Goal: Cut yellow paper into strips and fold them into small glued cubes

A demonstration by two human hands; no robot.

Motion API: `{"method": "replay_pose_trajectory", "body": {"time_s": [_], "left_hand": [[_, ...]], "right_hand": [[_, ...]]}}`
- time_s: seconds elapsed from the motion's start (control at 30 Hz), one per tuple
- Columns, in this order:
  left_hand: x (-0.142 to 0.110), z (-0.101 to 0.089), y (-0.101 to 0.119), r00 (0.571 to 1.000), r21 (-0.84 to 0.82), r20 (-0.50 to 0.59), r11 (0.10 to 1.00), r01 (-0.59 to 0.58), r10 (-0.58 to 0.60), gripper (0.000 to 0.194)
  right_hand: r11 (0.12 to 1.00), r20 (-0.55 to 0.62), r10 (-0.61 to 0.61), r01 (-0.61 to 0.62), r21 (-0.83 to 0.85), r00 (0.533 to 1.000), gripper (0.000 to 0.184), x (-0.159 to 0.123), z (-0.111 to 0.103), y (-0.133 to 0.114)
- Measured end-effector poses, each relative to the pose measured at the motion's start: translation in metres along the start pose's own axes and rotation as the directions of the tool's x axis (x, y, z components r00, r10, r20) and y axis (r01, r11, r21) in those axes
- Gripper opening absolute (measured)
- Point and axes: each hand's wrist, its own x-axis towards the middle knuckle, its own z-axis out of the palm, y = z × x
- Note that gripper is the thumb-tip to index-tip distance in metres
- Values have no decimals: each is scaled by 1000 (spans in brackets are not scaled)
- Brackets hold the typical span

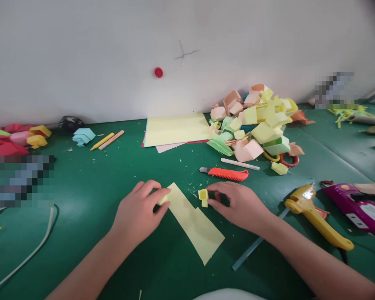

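Observation:
My left hand (140,210) pinches a small pale yellow folded paper piece (164,199) between thumb and fingers, which partly hide it. In my right hand (237,202), a little yellow paper box (203,195) is held at its edge by the fingertips, its hollow side visible and a flap hanging below. Between the hands a pale yellow paper strip (196,225) lies slantwise on the green table, with a notched edge. An orange utility knife (228,173) rests just beyond my right hand, its blade end pointing left.
Behind the knife are a pale marker (240,164) and a heap of folded paper pieces (265,118). Yellow paper sheets (178,130) lie by the wall. A yellow glue gun (318,216), a glue stick (248,253) and a purple tool (356,208) lie right; a white cable (34,254) curves left.

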Motion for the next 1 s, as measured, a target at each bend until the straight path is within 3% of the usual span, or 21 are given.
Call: {"method": "replay_pose_trajectory", "body": {"time_s": [0.2, 0.43, 0.63, 0.7, 0.77, 0.87, 0.93, 1.0], "left_hand": [[6, -1, -31, 987, 113, -4, 981, 159, -159, 23], [5, -1, -37, 995, 154, 12, 983, 95, -98, 29], [8, 0, -48, 986, 190, -53, 968, 165, -158, 30], [8, -1, -39, 994, 141, -19, 984, 108, -106, 29], [7, -3, -23, 995, 72, 97, 997, -20, 13, 36], [3, 0, -1, 911, -62, 317, 964, -259, 265, 61], [0, 5, 8, 883, -113, 346, 948, -297, 317, 70], [-2, 10, 11, 889, -127, 339, 951, -281, 308, 75]], "right_hand": [[995, 71, 68, -63, -72, 995, 21, 8, -4, 5], [995, 106, 67, -59, -79, 992, 23, 10, -7, 8], [995, 113, 61, -51, -89, 992, 28, 8, -7, 9], [994, 112, 65, -55, -93, 992, 28, 8, -7, 8], [994, 119, 68, -57, -98, 991, 29, 8, -7, 7], [994, 116, 68, -58, -89, 991, 32, 8, -7, 6], [995, 110, 75, -68, -70, 991, 35, 9, -7, 6], [995, 119, 87, -81, -59, 989, 37, 9, -7, 6]]}}
